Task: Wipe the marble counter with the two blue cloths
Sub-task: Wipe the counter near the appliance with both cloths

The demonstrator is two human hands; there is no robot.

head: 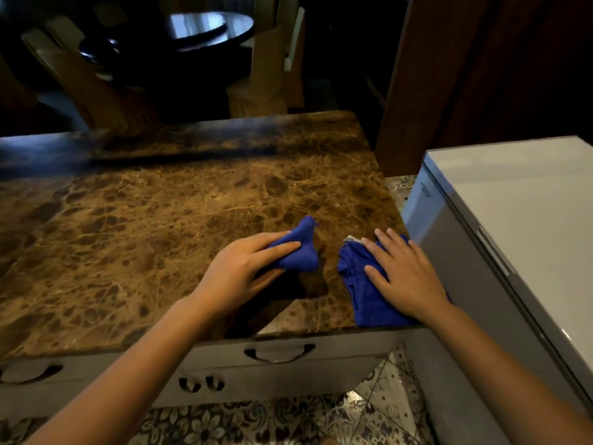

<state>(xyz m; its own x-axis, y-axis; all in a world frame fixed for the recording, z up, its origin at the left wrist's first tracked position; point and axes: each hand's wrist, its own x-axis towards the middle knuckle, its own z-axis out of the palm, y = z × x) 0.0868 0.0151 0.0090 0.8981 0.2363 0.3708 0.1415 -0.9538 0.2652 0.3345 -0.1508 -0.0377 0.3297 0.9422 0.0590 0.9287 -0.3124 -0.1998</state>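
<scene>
The brown marble counter [154, 226] fills the middle of the view. My left hand [239, 271] grips a bunched blue cloth [303, 248] just above the counter's near right part, its tip sticking up. My right hand [402, 274] lies flat, fingers spread, on a second blue cloth [361, 293] spread at the counter's near right corner. A small white tag shows at that cloth's far edge. The two cloths lie a short gap apart.
A grey chest appliance [513, 220] stands right beside the counter's right edge. Drawers with cut-out handles [279, 353] sit below the front edge, over a patterned tile floor [288, 419]. Beyond the counter are a dark round table [205, 30] and wooden chairs [266, 75].
</scene>
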